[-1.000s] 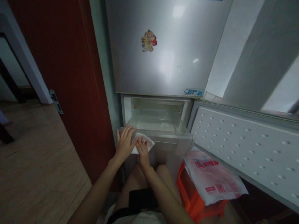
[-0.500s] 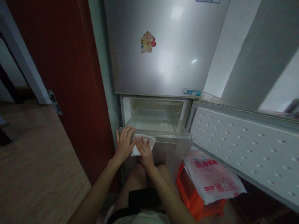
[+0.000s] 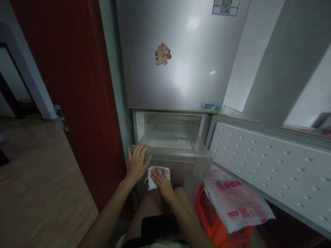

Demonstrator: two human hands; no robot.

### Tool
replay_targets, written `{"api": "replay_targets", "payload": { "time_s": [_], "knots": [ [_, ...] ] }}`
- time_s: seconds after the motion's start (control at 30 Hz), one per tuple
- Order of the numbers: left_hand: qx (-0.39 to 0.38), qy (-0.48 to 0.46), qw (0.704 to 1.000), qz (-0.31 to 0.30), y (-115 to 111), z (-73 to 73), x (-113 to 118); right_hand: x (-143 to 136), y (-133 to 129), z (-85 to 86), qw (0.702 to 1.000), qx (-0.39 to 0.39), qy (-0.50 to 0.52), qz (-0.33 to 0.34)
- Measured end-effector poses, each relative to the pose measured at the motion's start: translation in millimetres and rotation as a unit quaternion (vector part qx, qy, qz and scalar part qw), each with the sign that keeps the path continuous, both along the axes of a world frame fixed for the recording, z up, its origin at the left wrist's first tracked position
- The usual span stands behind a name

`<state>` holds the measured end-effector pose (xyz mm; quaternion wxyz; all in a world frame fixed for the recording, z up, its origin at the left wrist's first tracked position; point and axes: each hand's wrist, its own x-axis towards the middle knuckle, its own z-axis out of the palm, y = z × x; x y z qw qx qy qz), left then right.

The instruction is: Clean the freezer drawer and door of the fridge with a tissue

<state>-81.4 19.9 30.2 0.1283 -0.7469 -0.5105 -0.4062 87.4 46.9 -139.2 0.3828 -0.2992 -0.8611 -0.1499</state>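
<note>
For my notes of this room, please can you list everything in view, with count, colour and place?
fridge: 1, silver, centre
sticker: 1, multicoloured, fridge front
labels: 2, blue and white, fridge front, upper and lower right
drawer: 1, clear, pulled out below
fridge door: 1, white inside, open at right
cloth: 1, white, against drawer front
stool: 1, orange, lower right
bag: 1, white with red print, on stool
room door: 1, red-brown, left
metal fitting: 1, silvery, room door edge
flat item: 1, black, on lap
left hand: 1, bare, on drawer
right hand: 1, bare, flat on cloth
</note>
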Motion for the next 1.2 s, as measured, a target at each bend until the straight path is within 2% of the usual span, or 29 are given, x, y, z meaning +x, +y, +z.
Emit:
{"api": "replay_targets", "payload": {
  "time_s": [0.13, 0.23, 0.33, 0.5, 0.57, 0.63, 0.73, 0.83, 0.9, 0.93, 1.07, 1.13, 1.2],
  "knots": [
    [0.000, 0.001, 1.000, -0.002, 0.6, -0.8, -1.3, 27.6, -23.7, -3.2, 1.000, -0.017, 0.003, -0.001],
    [0.007, 0.010, 1.000, -0.006, 1.9, -2.9, -3.2, 53.4, -55.0, 5.5, 0.999, -0.030, 0.018, -0.016],
    [0.017, 0.019, 1.000, -0.004, 3.6, -6.2, -4.2, 83.3, -90.3, 26.7, 0.998, -0.020, 0.054, -0.032],
    [0.038, 0.027, 0.999, -0.004, 8.6, -11.7, -5.6, 135.3, -131.0, 81.8, 0.983, 0.053, 0.149, -0.091],
    [0.047, 0.027, 0.998, -0.010, 11.5, -13.5, -7.5, 151.0, -135.3, 100.3, 0.972, 0.081, 0.185, -0.118],
    [0.057, 0.017, 0.998, -0.018, 13.6, -15.1, -10.0, 161.2, -132.6, 111.6, 0.961, 0.102, 0.218, -0.136],
    [0.075, -0.025, 0.997, -0.024, 10.1, -18.1, -12.4, 165.2, -121.3, 115.0, 0.948, 0.119, 0.254, -0.153],
    [0.080, -0.087, 0.993, -0.028, -6.4, -21.0, -10.4, 158.7, -113.1, 110.4, 0.934, 0.109, 0.299, -0.161],
    [0.062, -0.153, 0.986, -0.038, -22.4, -21.4, -7.3, 151.8, -114.3, 109.7, 0.907, 0.081, 0.377, -0.167],
    [0.045, -0.195, 0.979, -0.049, -30.4, -21.0, -5.8, 148.5, -116.8, 111.0, 0.882, 0.058, 0.433, -0.177],
    [-0.016, -0.320, 0.942, -0.099, -48.5, -17.1, -4.9, 144.0, -129.3, 122.5, 0.736, -0.072, 0.637, -0.217],
    [-0.018, -0.328, 0.940, -0.095, -46.4, -17.9, -7.2, 147.9, -130.4, 124.8, 0.702, -0.149, 0.668, -0.199],
    [-0.011, -0.326, 0.943, -0.073, -40.6, -22.4, -9.3, 153.4, -126.8, 121.4, 0.692, -0.218, 0.669, -0.164]
  ]
}}
